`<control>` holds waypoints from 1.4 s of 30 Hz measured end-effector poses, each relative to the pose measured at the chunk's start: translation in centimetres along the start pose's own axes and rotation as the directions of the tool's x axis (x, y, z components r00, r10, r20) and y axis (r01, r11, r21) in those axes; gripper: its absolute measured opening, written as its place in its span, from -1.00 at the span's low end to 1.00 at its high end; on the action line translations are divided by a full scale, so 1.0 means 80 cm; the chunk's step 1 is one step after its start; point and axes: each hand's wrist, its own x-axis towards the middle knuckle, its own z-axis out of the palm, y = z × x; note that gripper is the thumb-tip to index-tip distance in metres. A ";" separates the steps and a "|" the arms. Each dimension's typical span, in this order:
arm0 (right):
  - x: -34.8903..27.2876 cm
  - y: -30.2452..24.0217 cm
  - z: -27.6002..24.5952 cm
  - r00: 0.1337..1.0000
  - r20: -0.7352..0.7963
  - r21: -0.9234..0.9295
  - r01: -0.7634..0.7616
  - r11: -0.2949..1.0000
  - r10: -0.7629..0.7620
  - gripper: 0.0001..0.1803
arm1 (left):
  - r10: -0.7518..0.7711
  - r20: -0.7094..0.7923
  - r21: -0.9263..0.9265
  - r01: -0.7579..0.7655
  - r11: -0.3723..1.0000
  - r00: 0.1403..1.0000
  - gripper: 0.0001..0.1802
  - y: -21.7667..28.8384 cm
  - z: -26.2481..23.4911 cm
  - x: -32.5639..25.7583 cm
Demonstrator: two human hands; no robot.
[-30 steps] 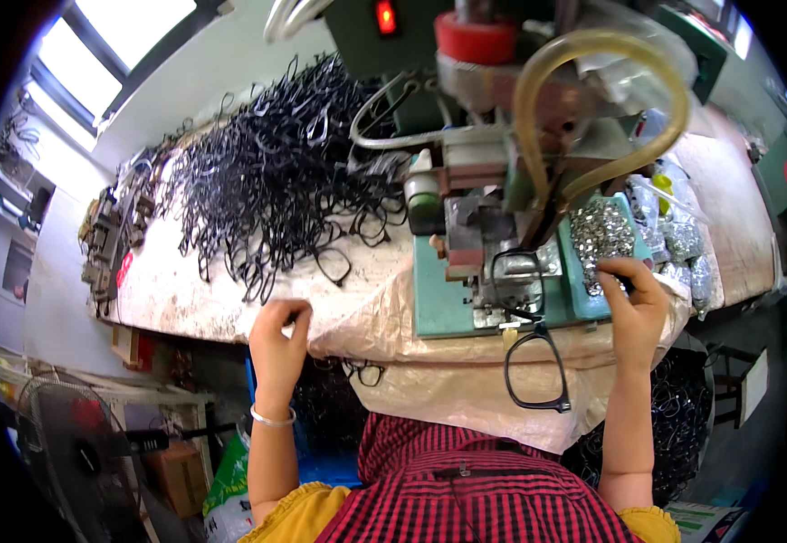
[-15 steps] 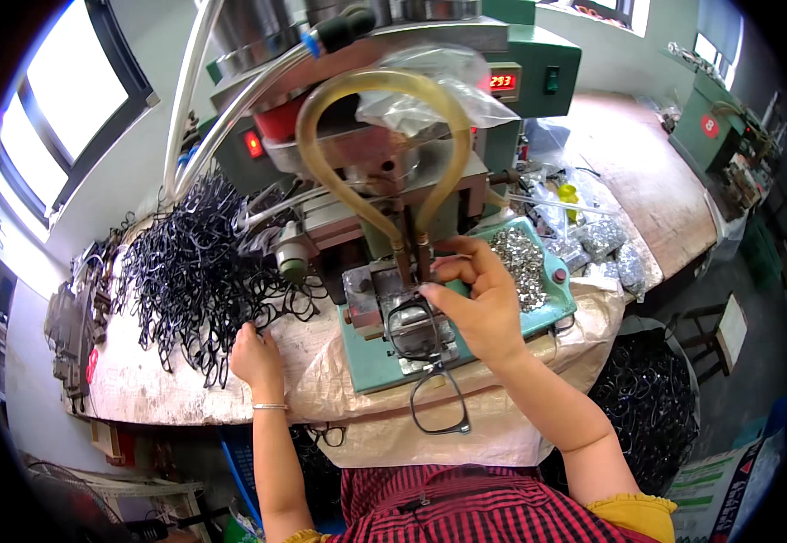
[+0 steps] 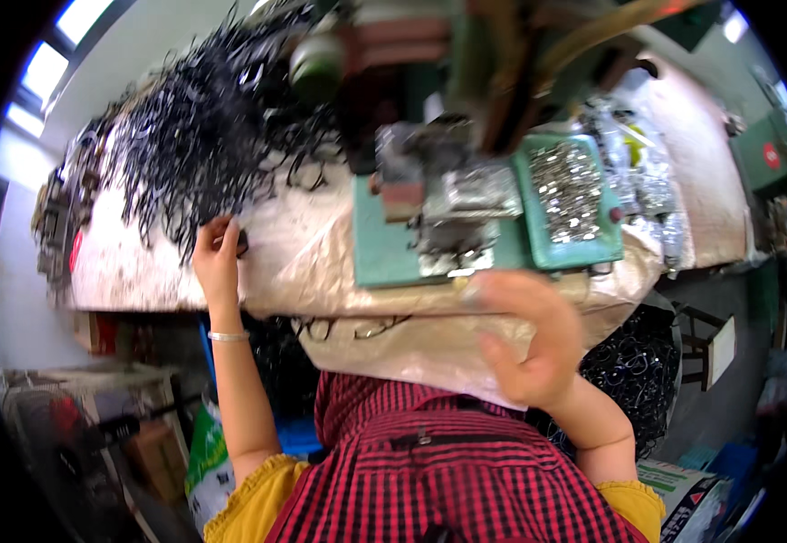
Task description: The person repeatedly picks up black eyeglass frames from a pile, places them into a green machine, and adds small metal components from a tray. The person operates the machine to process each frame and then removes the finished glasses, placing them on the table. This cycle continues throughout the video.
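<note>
One bare left hand [image 3: 217, 255] at the heap of tangled black eyeglass frames [image 3: 203, 136], one bare right hand [image 3: 543, 339] well apart

Your frames lie heaped from the far edge of the pale, stained workbench [image 3: 131, 282] down its left half. At the heap's front fringe, your left fingers bunch together; a small dark thing [image 3: 243, 243] shows beside them, but whether you grip it cannot be told. Your right hand, blurred, curves over the workbench's front edge, thumb and fingers spread with nothing visible between. Beyond it sit the flat green base plate [image 3: 380, 253] and the teal tray [image 3: 583, 255] of shiny metal bits [image 3: 565, 195].

You seem to be at the picking-up step; the next move probably calls for a sure left-hand pinch, easing one frame free without dragging its neighbours.
</note>
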 end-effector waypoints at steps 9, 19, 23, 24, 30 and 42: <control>-0.118 0.126 0.194 0.693 0.638 -0.248 -0.228 0.942 0.336 -0.75 | 0.316 -0.010 0.682 -0.225 0.696 0.949 -0.80 0.083 -0.017 -0.008; -0.146 0.159 0.294 0.719 0.644 -0.414 0.038 0.910 0.262 -0.77 | 0.561 0.054 0.546 -0.495 0.676 0.826 -0.76 0.162 -0.045 0.018; -0.181 0.174 0.321 0.780 0.600 -0.383 0.081 0.920 0.181 -0.75 | 0.585 -0.092 -0.082 -0.592 0.802 0.806 -0.91 0.207 0.017 -0.053; -0.182 0.168 0.317 0.763 0.617 -0.396 0.089 0.914 0.193 -0.74 | 0.682 -0.048 -0.059 -0.684 0.727 0.730 -0.91 0.219 0.027 -0.072; -0.182 0.153 0.287 0.749 0.460 -0.242 -0.410 0.879 0.476 -0.68 | 0.897 0.340 -0.325 -0.859 0.395 0.283 -0.73 0.269 0.107 -0.128; -0.021 0.028 -0.070 0.736 0.158 -0.062 -0.658 0.750 0.659 -0.78 | 0.790 0.578 -0.255 -0.874 0.413 0.205 -0.70 0.303 0.140 -0.141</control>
